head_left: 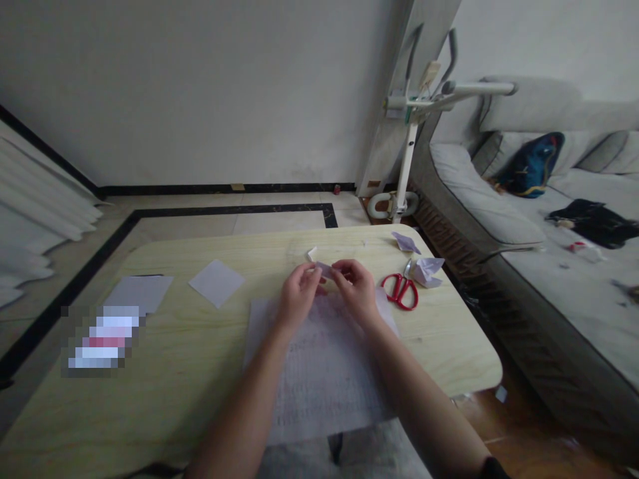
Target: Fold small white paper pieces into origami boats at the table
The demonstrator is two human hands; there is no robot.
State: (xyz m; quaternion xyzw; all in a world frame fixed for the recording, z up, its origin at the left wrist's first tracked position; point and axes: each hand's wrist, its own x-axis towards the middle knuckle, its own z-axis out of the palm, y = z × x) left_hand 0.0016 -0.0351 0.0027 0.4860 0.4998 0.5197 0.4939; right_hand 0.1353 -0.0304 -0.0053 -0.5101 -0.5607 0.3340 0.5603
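Between my two hands is a small folded piece of pale purple paper (pixel 325 270), pinched at both ends. My left hand (pixel 301 291) grips its left end, thumb and fingers together. At the other end, my right hand (pixel 355 287) pinches the paper in the same way. Below them a large printed sheet (pixel 324 372) lies flat on the table, partly covered by my forearms. A small white paper scrap (pixel 312 253) sits just beyond my left fingers. To the right of my right hand lie red-handled scissors (pixel 401 291), their blades partly under a folded paper shape (pixel 428 271).
Another folded paper piece (pixel 406 243) rests near the far right of the wooden table (pixel 200 399). On the left are a square paper (pixel 217 283), a paper stack (pixel 140 293) and a pixelated object (pixel 104 340). A grey sofa (pixel 499 206) and exercise stand (pixel 407 159) stand beyond.
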